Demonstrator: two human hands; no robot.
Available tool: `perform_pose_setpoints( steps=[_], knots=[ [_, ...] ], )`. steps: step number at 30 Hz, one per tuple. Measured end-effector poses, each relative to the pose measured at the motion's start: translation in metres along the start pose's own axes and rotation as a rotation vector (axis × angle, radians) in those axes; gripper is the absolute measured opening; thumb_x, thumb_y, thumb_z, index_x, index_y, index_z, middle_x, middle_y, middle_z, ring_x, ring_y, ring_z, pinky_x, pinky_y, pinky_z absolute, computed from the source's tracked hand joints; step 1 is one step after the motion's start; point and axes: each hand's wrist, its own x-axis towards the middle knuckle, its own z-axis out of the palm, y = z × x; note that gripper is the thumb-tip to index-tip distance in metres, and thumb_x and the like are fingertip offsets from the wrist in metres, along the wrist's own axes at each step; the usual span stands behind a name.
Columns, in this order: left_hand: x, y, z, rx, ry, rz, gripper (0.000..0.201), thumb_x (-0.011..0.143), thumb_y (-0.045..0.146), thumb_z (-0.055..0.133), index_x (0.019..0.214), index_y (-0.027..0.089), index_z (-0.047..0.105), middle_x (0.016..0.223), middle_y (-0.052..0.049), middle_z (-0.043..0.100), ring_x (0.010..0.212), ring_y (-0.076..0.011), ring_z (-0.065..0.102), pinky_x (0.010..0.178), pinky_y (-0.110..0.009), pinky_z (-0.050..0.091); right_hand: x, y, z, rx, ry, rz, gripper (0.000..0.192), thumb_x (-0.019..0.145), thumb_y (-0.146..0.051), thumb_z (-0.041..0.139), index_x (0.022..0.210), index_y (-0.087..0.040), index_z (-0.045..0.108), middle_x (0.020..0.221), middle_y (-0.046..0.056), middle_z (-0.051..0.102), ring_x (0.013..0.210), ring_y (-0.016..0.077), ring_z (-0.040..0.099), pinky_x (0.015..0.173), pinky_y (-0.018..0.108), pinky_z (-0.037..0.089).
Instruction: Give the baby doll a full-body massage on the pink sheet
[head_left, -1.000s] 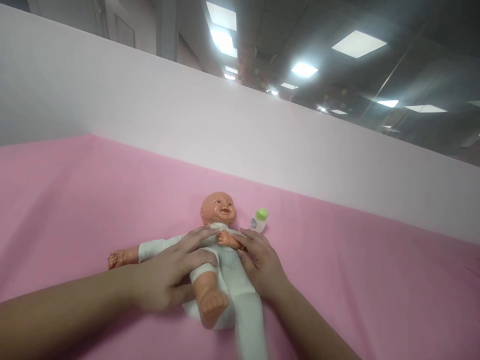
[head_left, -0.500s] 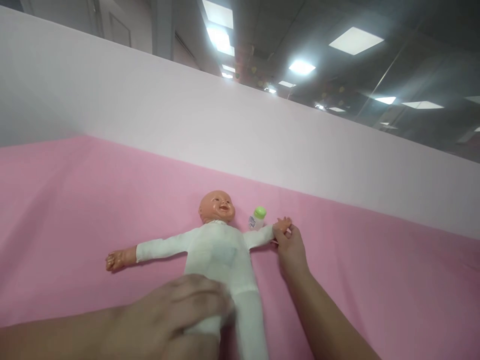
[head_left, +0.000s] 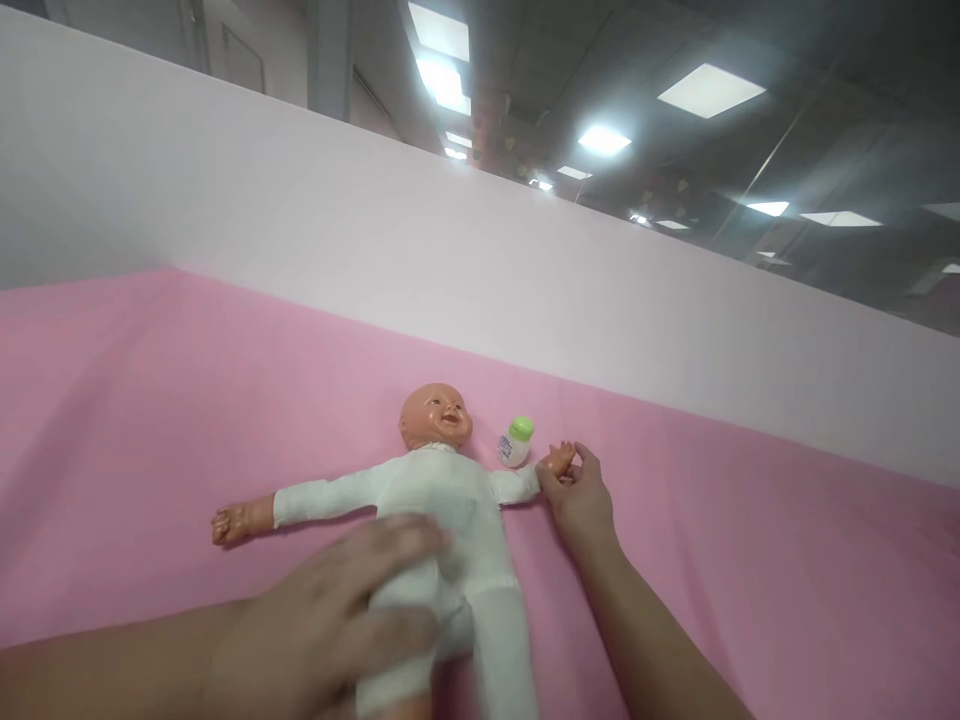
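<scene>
Your right hand (head_left: 576,497) has drawn the doll's (head_left: 442,500) arm out to the right since a second ago, when it lay folded on the chest; your fingers pinch the small plastic hand just right of the green-capped bottle (head_left: 516,441). Your left hand (head_left: 337,620) has slid nearer and now wraps one white-clad leg, fingers curled around it, blurred with motion. The doll lies on its back, arms spread, in the middle of the pink counter (head_left: 112,420), head toward the far wall.
</scene>
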Motion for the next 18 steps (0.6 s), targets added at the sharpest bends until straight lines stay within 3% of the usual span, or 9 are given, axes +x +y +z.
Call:
perform_pose_setpoints(
  steps=[3, 6, 8, 11, 15, 18],
  knots=[
    [-0.006, -0.019, 0.008, -0.029, 0.091, -0.148, 0.037, 0.088, 0.03, 0.068, 0.123, 0.027, 0.056, 0.155, -0.013, 0.039, 0.141, -0.0316, 0.044, 0.111, -0.046, 0.047, -0.017, -0.015, 0.008, 0.112, -0.011, -0.125, 0.072, 0.08, -0.046, 0.072, 0.143, -0.022, 0.049, 0.116, 0.009, 0.074, 0.084, 0.0232, 0.073, 0.078, 0.036, 0.059],
    [-0.005, -0.034, 0.013, -0.087, 0.054, -0.301, 0.036, 0.087, 0.029, 0.069, 0.121, 0.027, 0.06, 0.155, -0.012, 0.039, 0.142, -0.0353, 0.042, 0.113, -0.051, 0.045, -0.034, -0.025, 0.018, 0.01, -0.073, -0.316, 0.051, 0.084, -0.043, 0.07, 0.13, -0.024, 0.062, 0.112, 0.008, 0.074, 0.078, 0.0223, 0.069, 0.075, 0.039, 0.06],
    [-0.002, -0.039, 0.013, -0.122, -0.001, -0.352, 0.039, 0.086, 0.03, 0.071, 0.123, 0.027, 0.061, 0.155, -0.013, 0.038, 0.143, -0.0372, 0.04, 0.112, -0.053, 0.045, -0.042, -0.027, 0.023, -0.109, -0.15, -0.523, 0.04, 0.088, -0.037, 0.066, 0.127, -0.026, 0.067, 0.118, 0.008, 0.073, 0.099, 0.0278, 0.068, 0.09, 0.047, 0.058],
    [0.005, -0.042, 0.011, -0.172, -0.038, -0.369, 0.037, 0.086, 0.029, 0.071, 0.121, 0.026, 0.063, 0.154, -0.013, 0.04, 0.145, -0.0371, 0.038, 0.112, -0.053, 0.044, -0.048, -0.026, 0.026, -0.23, -0.28, -0.771, 0.044, 0.094, -0.024, 0.055, 0.137, -0.03, 0.063, 0.139, 0.006, 0.064, 0.136, 0.0315, 0.05, 0.113, 0.057, 0.043],
    [0.006, -0.043, 0.013, -0.18, -0.025, -0.341, 0.034, 0.086, 0.03, 0.071, 0.119, 0.025, 0.063, 0.152, -0.013, 0.043, 0.143, -0.0352, 0.041, 0.113, -0.05, 0.044, -0.048, -0.023, 0.028, -0.236, -0.359, -0.818, 0.05, 0.095, -0.021, 0.052, 0.144, -0.033, 0.057, 0.148, 0.004, 0.057, 0.137, 0.0266, 0.051, 0.114, 0.052, 0.046],
    [0.001, -0.041, 0.016, -0.148, 0.045, -0.257, 0.037, 0.087, 0.03, 0.071, 0.122, 0.025, 0.059, 0.151, -0.014, 0.045, 0.139, -0.0327, 0.048, 0.112, -0.047, 0.046, -0.047, -0.025, 0.027, -0.147, -0.341, -0.736, 0.048, 0.091, -0.023, 0.058, 0.138, -0.031, 0.062, 0.141, 0.006, 0.063, 0.13, 0.0274, 0.058, 0.111, 0.05, 0.049]
  ],
)
